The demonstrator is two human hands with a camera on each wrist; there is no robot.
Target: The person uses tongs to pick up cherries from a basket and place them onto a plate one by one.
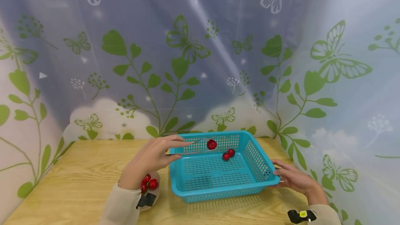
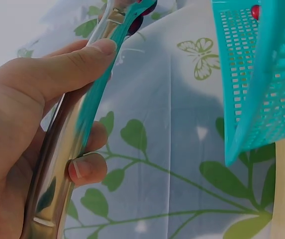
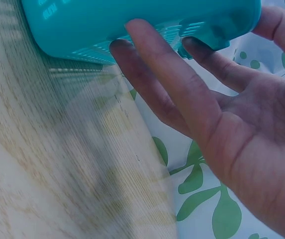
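Observation:
My left hand holds metal tongs, thumb on one side and fingers round the other. Between the ends of the tongs is a red cherry, seen above the inside of the blue plastic basket. Two more cherries lie together on the basket's floor, toward the back right. At the basket's right end, my right hand holds the side near the rim. Its fingers aside, the left wrist view shows the cherry only partly, behind the tongs.
Below my left wrist stands a small pale dish with several cherries, partly hidden by the sleeve. The wooden table carries dish and basket. A patterned curtain with butterflies and leaves hangs close behind and along the sides.

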